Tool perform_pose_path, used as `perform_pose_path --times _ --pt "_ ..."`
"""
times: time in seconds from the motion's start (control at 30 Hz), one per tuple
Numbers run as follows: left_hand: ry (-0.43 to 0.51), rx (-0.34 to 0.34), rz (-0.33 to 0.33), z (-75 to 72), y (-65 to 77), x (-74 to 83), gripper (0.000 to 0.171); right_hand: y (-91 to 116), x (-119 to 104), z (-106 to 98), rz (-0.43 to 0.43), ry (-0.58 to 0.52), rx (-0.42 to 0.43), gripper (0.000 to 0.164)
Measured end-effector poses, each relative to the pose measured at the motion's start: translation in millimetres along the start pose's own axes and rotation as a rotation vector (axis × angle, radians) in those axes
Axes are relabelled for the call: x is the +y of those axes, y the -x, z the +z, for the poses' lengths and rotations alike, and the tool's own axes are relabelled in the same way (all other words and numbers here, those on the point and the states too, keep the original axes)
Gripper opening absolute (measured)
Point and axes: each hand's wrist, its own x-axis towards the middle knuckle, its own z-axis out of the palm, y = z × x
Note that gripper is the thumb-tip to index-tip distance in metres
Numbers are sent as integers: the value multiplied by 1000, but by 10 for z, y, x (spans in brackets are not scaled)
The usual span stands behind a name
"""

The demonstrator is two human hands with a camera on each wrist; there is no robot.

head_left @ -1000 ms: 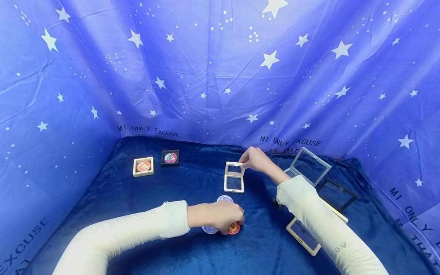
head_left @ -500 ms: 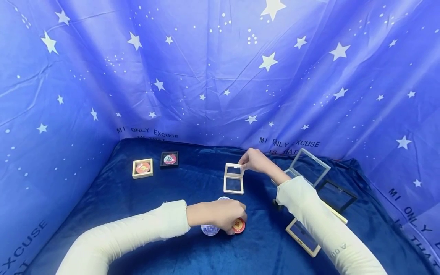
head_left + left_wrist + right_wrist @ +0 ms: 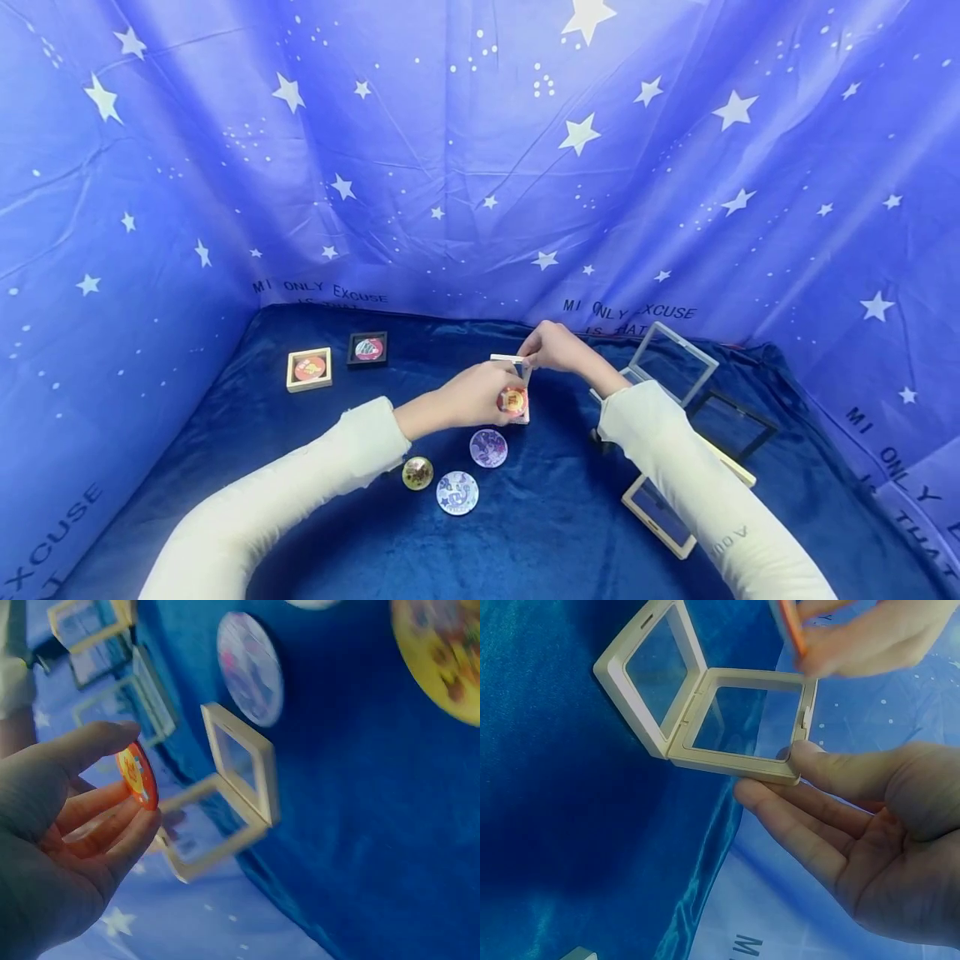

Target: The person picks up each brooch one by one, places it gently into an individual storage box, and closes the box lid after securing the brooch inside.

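- The left hand (image 3: 480,396), at the centre of the head view, had its thumb and fingertips clamped on the edge of a red round badge (image 3: 513,402) with a yellow middle.
- That badge was over the near half of a cream hinged display frame (image 3: 735,766); the wrist views were blurred there, but it looked to be held up, apart from the clear panes.
- The right hand (image 3: 555,348), a little right of centre, pinched one corner of the far half of that display frame, thumb on one face and fingers on the other. The display frame stood open at its hinge.
- Below the left hand I saw three loose badges on the blue cloth (image 3: 570,525): a purple badge (image 3: 488,448), a blue-and-white badge (image 3: 457,493) and, left of these, a smaller yellow badge (image 3: 417,473).
- Left of centre sat a pale square case (image 3: 309,386) with an orange badge inside and, just beside it, a black square case (image 3: 367,364) with a pink one.
- To the right lay an open grey frame (image 3: 687,342), a black frame (image 3: 760,446) and, lower, a cream-rimmed frame (image 3: 654,531), partly behind the right sleeve (image 3: 675,442).
- A starry blue curtain (image 3: 450,108) filled the upper part.
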Motion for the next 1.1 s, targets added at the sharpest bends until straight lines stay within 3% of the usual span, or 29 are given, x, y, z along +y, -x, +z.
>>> perform_pose_path --times 0.23,0.47,0.9,1.1 --pt "-31 -40 -65 28 -96 -182 44 -46 -17 -19 14 -20 -17 13" --pt "-89 -83 -71 113 -190 -215 43 -29 -6 -29 6 -34 -24 12" --pt "-182 -198 -7 175 -297 -259 43 -37 -16 -29 12 -16 -62 13" --pt "-197 -215 14 178 -303 -257 40 -43 -30 -44 13 -12 -76 14"
